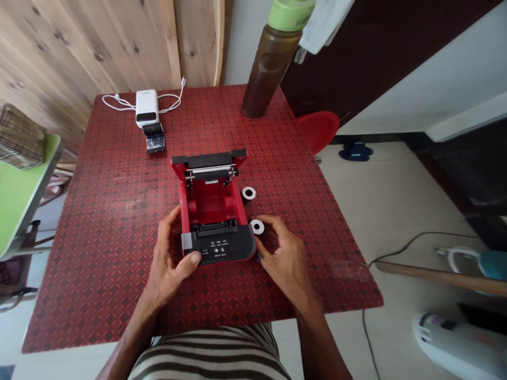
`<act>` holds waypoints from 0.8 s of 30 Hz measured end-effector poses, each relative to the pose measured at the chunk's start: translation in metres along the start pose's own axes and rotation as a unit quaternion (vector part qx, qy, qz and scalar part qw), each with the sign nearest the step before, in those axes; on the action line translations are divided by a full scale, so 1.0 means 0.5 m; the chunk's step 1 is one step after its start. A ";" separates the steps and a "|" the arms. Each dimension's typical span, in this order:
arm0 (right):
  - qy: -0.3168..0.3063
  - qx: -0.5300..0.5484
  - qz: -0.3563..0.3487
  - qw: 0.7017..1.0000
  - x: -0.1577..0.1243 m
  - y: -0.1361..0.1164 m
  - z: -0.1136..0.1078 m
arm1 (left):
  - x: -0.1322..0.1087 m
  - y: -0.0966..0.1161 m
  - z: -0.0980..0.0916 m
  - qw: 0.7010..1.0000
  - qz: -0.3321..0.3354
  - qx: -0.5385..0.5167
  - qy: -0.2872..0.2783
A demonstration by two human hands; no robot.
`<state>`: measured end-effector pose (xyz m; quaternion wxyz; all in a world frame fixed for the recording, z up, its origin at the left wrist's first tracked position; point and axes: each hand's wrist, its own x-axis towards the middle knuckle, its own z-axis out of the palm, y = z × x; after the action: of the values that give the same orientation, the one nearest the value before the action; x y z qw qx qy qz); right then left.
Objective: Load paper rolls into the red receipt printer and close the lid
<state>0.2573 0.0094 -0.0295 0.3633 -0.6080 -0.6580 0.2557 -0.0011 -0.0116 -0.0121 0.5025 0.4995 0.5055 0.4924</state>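
A small red and black label printer (217,245) stands on the table with its lid (209,161) tipped up and back. Its red paper bay (212,203) shows no roll inside. My left hand (171,264) grips the printer's left side, thumb on the black front panel and fingers along the red wall. At the right front corner, my right hand (285,257) has its index finger and thumb closed about a small white paper roll (257,227) with a dark core. A second, similar roll (249,193) lies just behind it, close to the printer's right wall.
At the back left of the red patterned table (119,211) lie a white device (147,107), a white cable (171,105) and a crumpled black strip (154,140). A tall bottle with a green lid (269,63) stands at the back right. A red stool (319,132) adjoins the right edge.
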 end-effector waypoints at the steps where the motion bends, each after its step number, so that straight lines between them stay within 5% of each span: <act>1: -0.009 0.005 -0.001 1.000 -0.001 0.000 0.004 | 0.000 -0.001 -0.001 1.000 -0.001 0.001 0.000; 18: -0.050 -0.076 -0.090 0.992 -0.021 0.033 -0.025 | -0.006 -0.017 -0.003 1.000 0.001 0.008 0.002; 24: 0.027 0.040 0.008 0.999 -0.028 -0.046 -0.073 | -0.007 -0.017 -0.002 1.000 -0.001 0.002 0.004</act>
<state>0.2718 -0.0111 0.0083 0.4028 -0.6046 -0.6327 0.2682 -0.0023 -0.0150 -0.0203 0.5000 0.4977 0.5092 0.4930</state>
